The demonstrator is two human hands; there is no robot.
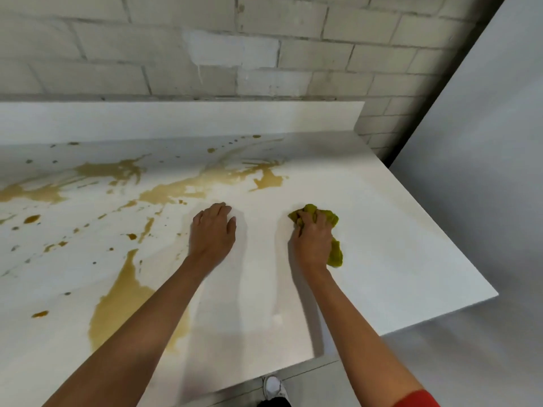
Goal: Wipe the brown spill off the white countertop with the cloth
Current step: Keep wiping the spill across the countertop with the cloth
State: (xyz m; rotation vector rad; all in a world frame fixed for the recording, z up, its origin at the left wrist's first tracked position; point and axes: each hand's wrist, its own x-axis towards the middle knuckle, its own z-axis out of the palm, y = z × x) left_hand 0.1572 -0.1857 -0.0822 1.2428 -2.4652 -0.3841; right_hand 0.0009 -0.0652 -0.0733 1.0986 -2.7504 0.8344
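Observation:
My right hand (313, 235) grips a crumpled yellow-green cloth (330, 218) and holds it down on the white countertop (382, 230), to the right of the mess. My left hand (213, 227) rests flat on the counter with straight fingers, beside the cloth hand and just below the spill. The brown spill (176, 189) runs in streaks and puddles across the back and left of the counter. A large brown puddle (123, 301) lies at the front left, partly hidden by my left forearm. Small brown drops dot the left side.
A low white backsplash (176, 118) runs along the back of the counter, under a grey block wall (235, 48). The counter ends at its right edge (440, 230), beside a grey panel (484, 142). A white shoe (273, 387) shows on the floor below the front edge.

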